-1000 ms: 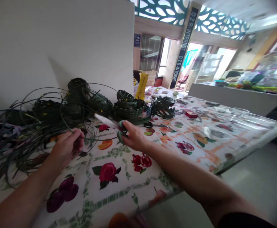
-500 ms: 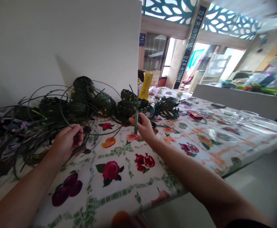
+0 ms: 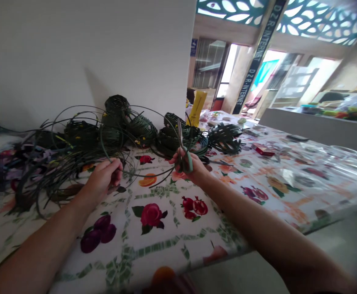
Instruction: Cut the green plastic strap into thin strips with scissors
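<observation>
My left hand (image 3: 108, 172) is closed around a thin dark green strip (image 3: 102, 141), which arcs up above the fist and runs out to the right below it. Scissors (image 3: 184, 159) with green handles sit in my right hand (image 3: 193, 168), blades pointing up. The strip's right end passes close to the right fingers; whether they touch it I cannot tell. To the left lies a tangled bundle of dark green strips (image 3: 65, 175). Behind the hands stand several dark woven baskets, one (image 3: 141, 124) leaning near the wall and another (image 3: 225, 136) with an open weave at the right.
A fruit-and-flower patterned cloth (image 3: 162, 208) covers the table. A yellow packet (image 3: 197, 108) stands at the back beside the white wall (image 3: 105, 49). Further right are a red box (image 3: 263, 149) and clear plastic (image 3: 291, 177). The table's front edge runs along the lower right.
The view has turned left, so everything sits further right. The scissors in my right hand have rotated, now showing their handle loops and blades broadside. My left hand still grips the strip.
</observation>
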A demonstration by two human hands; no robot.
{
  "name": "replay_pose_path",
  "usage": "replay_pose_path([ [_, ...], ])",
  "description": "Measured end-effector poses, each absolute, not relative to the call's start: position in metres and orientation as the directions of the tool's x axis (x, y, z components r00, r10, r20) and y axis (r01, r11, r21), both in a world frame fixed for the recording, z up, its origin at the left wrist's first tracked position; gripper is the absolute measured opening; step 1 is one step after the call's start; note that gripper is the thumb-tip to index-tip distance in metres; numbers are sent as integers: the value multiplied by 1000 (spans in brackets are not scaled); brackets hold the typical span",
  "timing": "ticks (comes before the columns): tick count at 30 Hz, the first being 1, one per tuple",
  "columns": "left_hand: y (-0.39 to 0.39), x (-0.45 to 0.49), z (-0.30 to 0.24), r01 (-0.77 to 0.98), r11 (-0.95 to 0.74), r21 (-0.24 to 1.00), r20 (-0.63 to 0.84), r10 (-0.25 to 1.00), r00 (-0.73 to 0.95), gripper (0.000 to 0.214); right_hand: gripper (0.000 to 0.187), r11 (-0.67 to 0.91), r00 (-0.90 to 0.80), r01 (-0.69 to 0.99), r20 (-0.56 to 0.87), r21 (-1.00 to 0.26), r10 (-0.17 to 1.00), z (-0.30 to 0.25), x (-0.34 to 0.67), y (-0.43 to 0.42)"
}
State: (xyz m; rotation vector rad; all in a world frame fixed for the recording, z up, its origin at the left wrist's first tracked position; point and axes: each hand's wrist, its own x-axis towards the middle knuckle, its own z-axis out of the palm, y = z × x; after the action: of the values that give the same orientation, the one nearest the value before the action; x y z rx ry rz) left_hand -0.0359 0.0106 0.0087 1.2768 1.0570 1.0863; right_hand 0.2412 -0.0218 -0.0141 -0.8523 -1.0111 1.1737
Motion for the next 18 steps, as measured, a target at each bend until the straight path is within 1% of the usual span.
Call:
replay_pose_path([
  [5, 17, -38, 5, 0, -14, 1000, 14, 986, 166, 22, 40, 99, 47, -424, 87, -900, 995, -9, 244, -19],
  [8, 21, -40, 2, 11, -37, 999, 34, 988, 153, 22, 40, 79, 54, -448, 61, -890, 997, -7, 245, -19],
  [10, 23, -42, 2, 19, -57, 998, 54, 989, 137, 23, 37, 101, 82, -454, 71, -885, 994, -7, 245, -20],
  [14, 25, -44, 3, 83, -83, 993, 75, 993, 95, 22, 32, 219, 186, -448, 149, -867, 971, -6, 245, -20],
  [18, 26, -45, 3, 172, -154, 973, 143, 987, 76, 21, 33, 313, 265, -421, 215, -851, 940, -1, 248, -20],
])
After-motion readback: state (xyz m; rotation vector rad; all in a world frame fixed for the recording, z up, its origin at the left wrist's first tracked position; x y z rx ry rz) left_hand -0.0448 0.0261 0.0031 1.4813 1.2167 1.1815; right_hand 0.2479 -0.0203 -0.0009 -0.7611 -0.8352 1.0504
